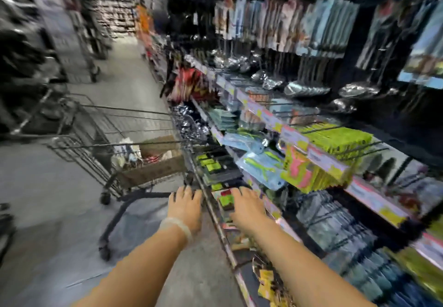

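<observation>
The picture is smeared by motion. Both my arms reach forward toward a low store shelf. My left hand (185, 205), with a pale band on the wrist, hovers by the shelf's front rail (217, 218), fingers pointing away and holding nothing I can see. My right hand (248, 207) lies over a row of dark packets with green and red labels (226, 199); its fingertips are at the packets, and whether they grip one is hidden by blur.
A wire shopping cart (124, 139) stands to the left in the aisle with a cardboard box (153, 170) and goods inside. Hanging packets, metal ladles (304, 90) and yellow-green packs (335, 139) fill the shelving on the right. Grey aisle floor (48, 187) stretches left and ahead.
</observation>
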A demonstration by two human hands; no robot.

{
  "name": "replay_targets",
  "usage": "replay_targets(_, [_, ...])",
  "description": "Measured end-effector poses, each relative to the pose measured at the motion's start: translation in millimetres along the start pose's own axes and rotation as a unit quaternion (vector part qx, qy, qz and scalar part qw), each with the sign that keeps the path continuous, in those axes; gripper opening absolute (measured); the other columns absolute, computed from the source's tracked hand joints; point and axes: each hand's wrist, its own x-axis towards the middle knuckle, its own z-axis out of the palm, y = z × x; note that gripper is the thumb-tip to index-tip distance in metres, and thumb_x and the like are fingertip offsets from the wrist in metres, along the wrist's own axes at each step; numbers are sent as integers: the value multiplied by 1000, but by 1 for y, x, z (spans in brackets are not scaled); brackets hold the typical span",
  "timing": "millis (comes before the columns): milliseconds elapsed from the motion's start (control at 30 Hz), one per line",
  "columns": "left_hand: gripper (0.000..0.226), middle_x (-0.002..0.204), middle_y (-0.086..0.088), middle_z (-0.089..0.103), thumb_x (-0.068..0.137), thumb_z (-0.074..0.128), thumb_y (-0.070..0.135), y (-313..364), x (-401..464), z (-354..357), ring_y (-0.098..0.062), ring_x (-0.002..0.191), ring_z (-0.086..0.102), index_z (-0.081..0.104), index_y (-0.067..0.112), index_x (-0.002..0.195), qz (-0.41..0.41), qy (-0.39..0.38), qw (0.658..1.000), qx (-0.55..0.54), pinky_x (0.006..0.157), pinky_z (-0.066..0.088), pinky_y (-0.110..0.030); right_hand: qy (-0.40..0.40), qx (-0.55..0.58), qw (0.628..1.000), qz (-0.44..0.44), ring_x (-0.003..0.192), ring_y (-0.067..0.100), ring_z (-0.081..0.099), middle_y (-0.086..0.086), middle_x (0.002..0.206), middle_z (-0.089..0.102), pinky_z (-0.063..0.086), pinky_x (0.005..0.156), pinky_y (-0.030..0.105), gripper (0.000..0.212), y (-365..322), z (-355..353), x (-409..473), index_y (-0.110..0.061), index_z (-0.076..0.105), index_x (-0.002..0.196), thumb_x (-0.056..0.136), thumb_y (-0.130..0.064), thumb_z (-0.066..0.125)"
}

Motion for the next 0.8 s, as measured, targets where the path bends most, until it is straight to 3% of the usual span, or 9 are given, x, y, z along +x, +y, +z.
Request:
replay_targets(333, [71, 156, -13, 12, 90, 55, 25, -145, 72, 12, -32, 146, 5, 15, 15, 148, -146, -35, 988, -17, 118, 15, -47, -78, -43, 988, -125, 133, 31, 34, 11, 142, 37, 33, 108, 40, 62, -129, 40, 154, -14, 33, 137, 85, -25, 64])
replay_targets(800, [67, 155, -12, 20, 89, 55, 28, -316, 320, -32, -30, 145, 12, 22, 16, 146, -202, 10, 979, -30, 117, 22, -44, -94, -17, 984, -151, 135, 30, 31, 10, 149, 30, 31, 110, 40, 66, -232, 7, 445, -12, 27, 144, 89, -27, 60])
